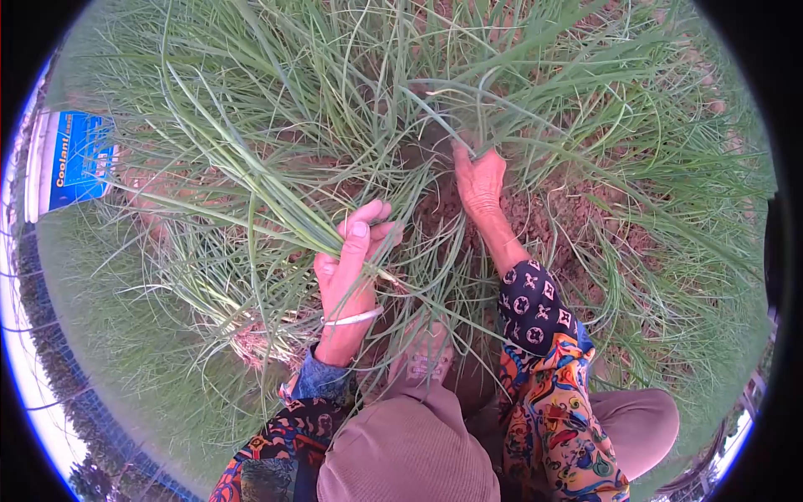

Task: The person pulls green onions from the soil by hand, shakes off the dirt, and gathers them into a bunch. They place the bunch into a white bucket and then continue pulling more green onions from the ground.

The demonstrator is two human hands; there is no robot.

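My left hand [350, 272], with a pale bracelet at the wrist, is closed round a bundle of long green stalks [280, 199] that reaches up and to the left. The root ends of the bundle stick out at the right of the palm. Further up and to the right, my right hand [481, 180] reaches down among growing green plants [535, 92], its fingers closed round the base of some stalks near the soil. Leaves partly cover its fingertips.
Pulled stalks with reddish roots [251, 341] lie left of my left hand. A blue and white Coolant container [82, 159] stands at the far left. Reddish soil [556, 222] shows right of my right hand. My shoe [428, 351] and knees are below.
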